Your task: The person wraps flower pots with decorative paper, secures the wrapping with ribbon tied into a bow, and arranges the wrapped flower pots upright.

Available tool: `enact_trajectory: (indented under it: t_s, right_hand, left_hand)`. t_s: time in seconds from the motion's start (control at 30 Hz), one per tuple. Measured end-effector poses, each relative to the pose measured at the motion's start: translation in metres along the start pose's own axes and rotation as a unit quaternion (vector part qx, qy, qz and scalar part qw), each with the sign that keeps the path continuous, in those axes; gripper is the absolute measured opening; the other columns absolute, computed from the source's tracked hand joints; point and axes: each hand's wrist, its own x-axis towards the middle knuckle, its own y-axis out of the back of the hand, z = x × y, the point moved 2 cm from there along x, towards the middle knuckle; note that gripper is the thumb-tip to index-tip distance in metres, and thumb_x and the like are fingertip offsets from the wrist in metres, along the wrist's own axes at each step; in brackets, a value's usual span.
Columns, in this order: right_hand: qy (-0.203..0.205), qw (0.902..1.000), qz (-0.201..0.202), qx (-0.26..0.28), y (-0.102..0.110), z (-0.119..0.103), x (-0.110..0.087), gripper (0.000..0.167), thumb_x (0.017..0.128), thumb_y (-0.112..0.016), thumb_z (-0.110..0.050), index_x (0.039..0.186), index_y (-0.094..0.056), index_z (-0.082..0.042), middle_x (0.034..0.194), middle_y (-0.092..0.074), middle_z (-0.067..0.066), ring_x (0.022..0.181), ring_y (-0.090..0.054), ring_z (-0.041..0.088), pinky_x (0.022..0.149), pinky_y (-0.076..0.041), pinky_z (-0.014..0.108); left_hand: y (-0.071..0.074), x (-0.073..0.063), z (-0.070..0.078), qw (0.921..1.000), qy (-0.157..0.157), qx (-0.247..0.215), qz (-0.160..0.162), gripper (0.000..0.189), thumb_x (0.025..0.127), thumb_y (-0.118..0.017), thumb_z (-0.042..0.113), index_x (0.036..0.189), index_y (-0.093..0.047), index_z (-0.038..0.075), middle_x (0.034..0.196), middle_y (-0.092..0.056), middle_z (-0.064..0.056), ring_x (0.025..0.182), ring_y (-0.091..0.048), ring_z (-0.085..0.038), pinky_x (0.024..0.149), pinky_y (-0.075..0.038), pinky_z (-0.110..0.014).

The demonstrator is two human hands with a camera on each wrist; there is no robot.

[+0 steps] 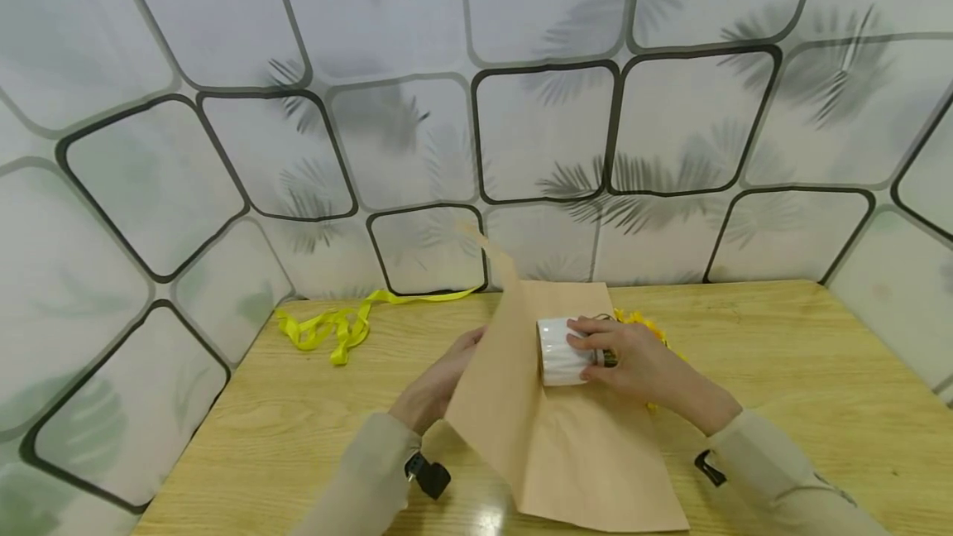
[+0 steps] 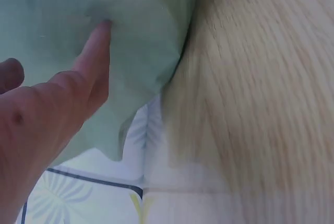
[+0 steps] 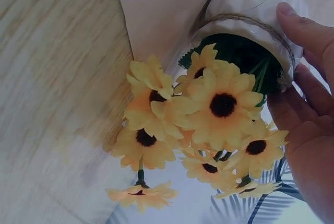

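A white ribbed pot (image 1: 560, 354) lies on its side over a sheet of brown paper (image 1: 588, 461). My right hand (image 1: 640, 362) grips the pot, thumb and fingers curled round it near the rim. Twine circles that rim in the right wrist view, and yellow artificial flowers (image 3: 223, 93) with dark centres spill out of the mouth. The paper's left side stands raised, partly hiding my left hand (image 1: 442, 379). In the left wrist view that hand (image 2: 57, 98) touches the paper's outer face with an extended finger; the other fingers are mostly hidden.
A bright yellow ribbon (image 1: 357, 329) lies in loose loops at the table's back left, one end trailing toward the paper. The wooden table (image 1: 804, 404) meets a patterned cloth wall (image 1: 551, 131) behind and at both sides.
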Motion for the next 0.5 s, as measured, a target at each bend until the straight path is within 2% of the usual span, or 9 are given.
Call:
enact_trajectory:
  t_s: [0.1,0.17,0.23,0.3,0.37,0.43,0.5]
  right_hand:
    - [-0.003,1.0,-0.006,0.001,0.001,0.0,0.0,0.049,0.075,-0.089,-0.005,0.12,-0.073,0.003,0.133,-0.068,0.019,0.119,-0.067,0.04,0.088,-0.06,0.046]
    - [-0.008,0.9999,-0.011,0.004,0.001,0.0,0.0,0.048,0.076,-0.088,-0.005,0.12,-0.073,0.003,0.134,-0.068,0.019,0.119,-0.067,0.04,0.089,-0.06,0.047]
    - [-0.012,0.9998,-0.015,0.005,0.002,0.0,0.0,0.047,0.077,-0.088,-0.006,0.12,-0.073,0.003,0.134,-0.067,0.019,0.12,-0.066,0.04,0.09,-0.059,0.048]
    - [-0.016,0.9998,-0.015,0.003,0.002,0.0,0.0,0.046,0.077,-0.088,-0.007,0.12,-0.074,0.002,0.134,-0.068,0.018,0.121,-0.066,0.041,0.09,-0.059,0.048]
    - [-0.018,0.9997,-0.014,0.002,0.002,0.0,0.0,0.046,0.077,-0.088,-0.007,0.12,-0.074,0.001,0.135,-0.068,0.018,0.121,-0.066,0.04,0.09,-0.059,0.048]
    - [-0.02,0.9997,-0.012,-0.001,0.001,0.0,-0.001,0.047,0.077,-0.088,-0.006,0.121,-0.074,0.001,0.134,-0.068,0.018,0.121,-0.066,0.039,0.09,-0.059,0.048]
    - [-0.019,0.9998,-0.009,-0.004,0.001,0.0,0.0,0.048,0.076,-0.088,-0.005,0.121,-0.074,0.001,0.134,-0.068,0.018,0.121,-0.066,0.039,0.089,-0.06,0.047]
  left_hand:
    - [-0.014,0.0,0.005,0.9959,0.008,-0.082,-0.038,0.049,0.112,-0.041,0.031,0.157,-0.038,0.013,0.149,-0.052,-0.011,0.12,-0.064,-0.021,0.091,-0.058,-0.031]
    - [-0.02,0.0,0.008,0.9933,0.004,-0.104,-0.05,0.051,0.112,-0.041,0.029,0.16,-0.034,0.012,0.16,-0.038,-0.014,0.134,-0.056,-0.03,0.101,-0.056,-0.039]
    - [-0.023,0.001,0.009,0.9932,0.001,-0.107,-0.046,0.049,0.112,-0.042,0.027,0.159,-0.035,0.011,0.16,-0.038,-0.018,0.135,-0.055,-0.033,0.105,-0.054,-0.044]
    - [-0.026,0.003,0.008,0.9949,-0.003,-0.097,-0.026,0.048,0.112,-0.044,0.024,0.157,-0.039,0.01,0.156,-0.042,-0.019,0.129,-0.059,-0.03,0.106,-0.053,-0.047]
    - [-0.027,0.006,0.006,0.997,-0.011,-0.077,0.001,0.046,0.111,-0.047,0.022,0.153,-0.043,0.007,0.15,-0.048,-0.018,0.12,-0.062,-0.022,0.102,-0.056,-0.044]
    - [-0.028,0.009,0.004,0.9978,-0.026,-0.049,0.036,0.041,0.109,-0.05,0.018,0.147,-0.049,0.003,0.137,-0.056,-0.013,0.11,-0.063,-0.017,0.094,-0.058,-0.037]
    - [-0.028,0.012,0.001,0.9965,-0.045,-0.022,0.067,0.033,0.108,-0.05,0.017,0.135,-0.053,-0.002,0.116,-0.059,-0.007,0.096,-0.061,-0.012,0.082,-0.056,-0.026]
